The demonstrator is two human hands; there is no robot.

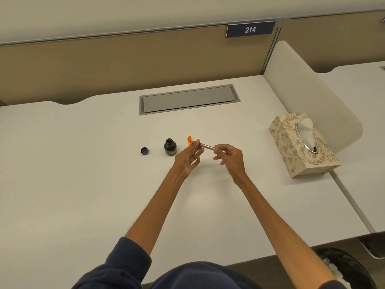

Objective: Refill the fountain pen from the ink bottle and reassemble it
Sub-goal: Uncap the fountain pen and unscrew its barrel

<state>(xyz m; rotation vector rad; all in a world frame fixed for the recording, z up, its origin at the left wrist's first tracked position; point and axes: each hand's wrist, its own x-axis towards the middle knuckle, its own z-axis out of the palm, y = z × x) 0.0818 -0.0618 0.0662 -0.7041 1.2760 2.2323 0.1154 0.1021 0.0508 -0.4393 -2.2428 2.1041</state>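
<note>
**White desk and the things resting on it**

The white desk (pixel 87 163) has a smooth, pale top with a curved cut-out along its far edge on the left. Set flush into the top near the back is 1 grey rectangular cover panel (pixel 189 99). Near the middle stands 1 dark ink bottle (pixel 170 147), upright and uncapped, with a yellowish label low on its side. Its dark cap (pixel 144 151) lies to the left, apart from the bottle, open side up. At the right edge sits 1 patterned beige tissue box (pixel 302 147), with a white tissue rising from its oval slot.
</note>
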